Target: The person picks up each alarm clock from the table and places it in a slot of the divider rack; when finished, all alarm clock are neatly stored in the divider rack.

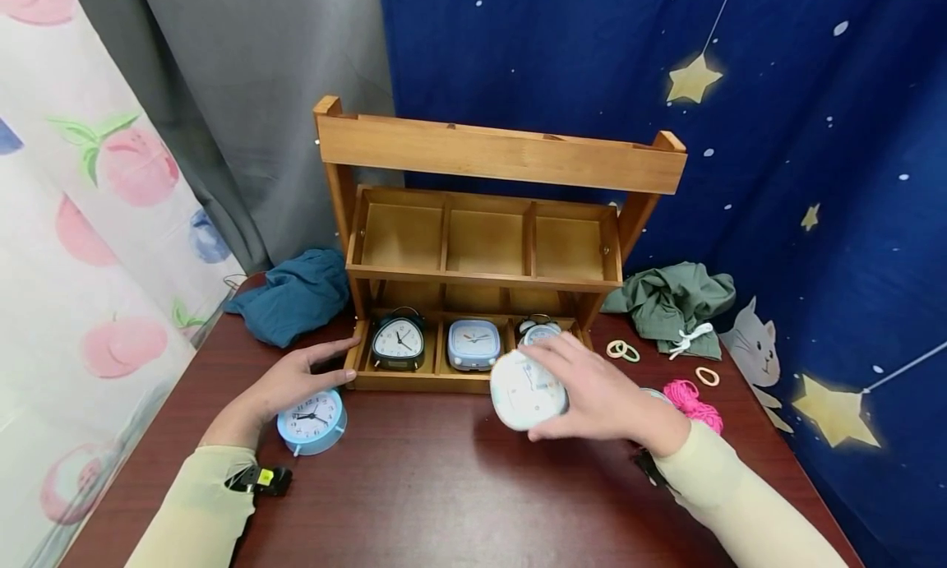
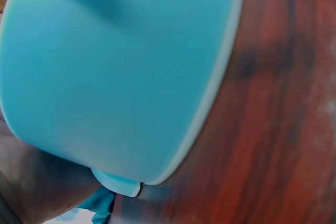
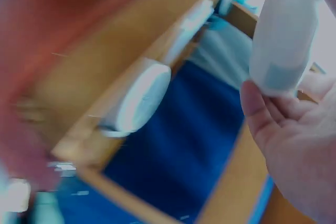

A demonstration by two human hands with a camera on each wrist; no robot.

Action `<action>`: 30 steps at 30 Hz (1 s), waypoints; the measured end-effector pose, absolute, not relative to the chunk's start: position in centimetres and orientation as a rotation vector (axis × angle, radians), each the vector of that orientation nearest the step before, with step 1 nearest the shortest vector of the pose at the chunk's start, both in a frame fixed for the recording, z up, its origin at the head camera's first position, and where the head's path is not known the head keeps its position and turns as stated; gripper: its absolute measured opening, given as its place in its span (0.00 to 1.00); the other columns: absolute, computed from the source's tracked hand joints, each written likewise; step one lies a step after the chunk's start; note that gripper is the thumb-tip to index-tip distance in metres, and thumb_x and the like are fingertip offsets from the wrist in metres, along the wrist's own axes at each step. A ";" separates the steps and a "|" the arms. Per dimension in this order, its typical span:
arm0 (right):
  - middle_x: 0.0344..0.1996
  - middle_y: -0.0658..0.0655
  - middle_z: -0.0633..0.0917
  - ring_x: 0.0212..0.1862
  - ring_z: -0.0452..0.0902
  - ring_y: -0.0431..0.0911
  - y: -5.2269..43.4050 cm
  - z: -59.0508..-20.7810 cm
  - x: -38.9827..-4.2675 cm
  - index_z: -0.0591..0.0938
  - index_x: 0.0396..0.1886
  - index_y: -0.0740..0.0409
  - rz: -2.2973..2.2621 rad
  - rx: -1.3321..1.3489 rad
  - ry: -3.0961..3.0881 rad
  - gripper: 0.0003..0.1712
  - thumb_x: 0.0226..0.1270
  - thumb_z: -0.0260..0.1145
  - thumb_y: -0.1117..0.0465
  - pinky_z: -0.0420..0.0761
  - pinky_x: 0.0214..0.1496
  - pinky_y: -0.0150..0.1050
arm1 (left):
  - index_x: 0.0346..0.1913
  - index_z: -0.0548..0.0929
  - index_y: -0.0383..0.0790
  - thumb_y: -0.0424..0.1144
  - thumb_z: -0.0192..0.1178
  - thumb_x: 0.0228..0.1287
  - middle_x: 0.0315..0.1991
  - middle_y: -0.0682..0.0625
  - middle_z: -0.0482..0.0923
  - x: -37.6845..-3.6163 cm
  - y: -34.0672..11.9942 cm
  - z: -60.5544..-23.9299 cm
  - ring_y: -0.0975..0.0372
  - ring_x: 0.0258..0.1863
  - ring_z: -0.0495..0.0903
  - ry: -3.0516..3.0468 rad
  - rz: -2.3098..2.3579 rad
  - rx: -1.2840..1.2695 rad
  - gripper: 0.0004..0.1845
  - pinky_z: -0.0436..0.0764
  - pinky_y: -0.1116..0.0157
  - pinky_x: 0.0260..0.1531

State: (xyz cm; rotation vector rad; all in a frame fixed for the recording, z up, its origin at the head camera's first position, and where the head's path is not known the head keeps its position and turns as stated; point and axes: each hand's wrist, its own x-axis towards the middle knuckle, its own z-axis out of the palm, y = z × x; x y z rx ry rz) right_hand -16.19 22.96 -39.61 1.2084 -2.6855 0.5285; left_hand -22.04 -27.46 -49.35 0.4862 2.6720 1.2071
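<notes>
In front of the wooden shelf (image 1: 488, 247), my right hand (image 1: 599, 395) grips a rounded white clock (image 1: 521, 391), face up. My left hand (image 1: 284, 383) lies relaxed, fingers straight, beside the round blue clock (image 1: 311, 422).

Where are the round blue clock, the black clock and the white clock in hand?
round blue clock (image 1: 311, 417), head view, on its dial
black clock (image 1: 398, 342), head view, on its dial
white clock (image 1: 522, 392), head view, on its face

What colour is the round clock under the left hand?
Light blue clock with a white face, clearest in the head view.
</notes>
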 end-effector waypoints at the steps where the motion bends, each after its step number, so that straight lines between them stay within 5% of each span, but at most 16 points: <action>1: 0.70 0.54 0.79 0.68 0.74 0.49 22.3 -38.8 -16.8 0.76 0.81 0.56 0.530 1.212 -2.654 0.66 0.46 0.92 0.32 0.86 0.62 0.54 | 0.84 0.74 0.54 0.61 0.70 0.77 0.83 0.41 0.70 -22.1 -27.5 -49.4 0.39 0.83 0.64 2.672 1.206 0.486 0.39 0.65 0.29 0.76; 13: 0.70 0.58 0.78 0.68 0.71 0.53 12.5 -30.4 -23.4 0.72 0.85 0.57 0.513 1.070 -2.539 0.68 0.50 0.90 0.30 0.83 0.63 0.53 | 0.84 0.75 0.54 0.61 0.70 0.77 0.83 0.40 0.70 -22.2 -27.6 -49.6 0.39 0.82 0.65 2.675 1.196 0.492 0.39 0.66 0.28 0.75; 20: 0.71 0.62 0.78 0.70 0.72 0.58 7.3 -28.5 -27.7 0.71 0.85 0.54 0.406 0.970 -2.545 0.67 0.53 0.86 0.26 0.81 0.69 0.55 | 0.84 0.75 0.54 0.61 0.70 0.77 0.83 0.40 0.70 -22.2 -27.4 -49.6 0.39 0.82 0.65 2.668 1.210 0.487 0.39 0.66 0.28 0.75; 30: 0.74 0.62 0.74 0.79 0.65 0.60 3.9 -29.2 -30.3 0.65 0.88 0.55 0.334 0.904 -2.653 0.71 0.55 0.82 0.22 0.55 0.89 0.53 | 0.84 0.75 0.54 0.62 0.70 0.76 0.83 0.40 0.70 -22.1 -27.5 -49.3 0.39 0.82 0.65 2.665 1.215 0.481 0.39 0.66 0.29 0.75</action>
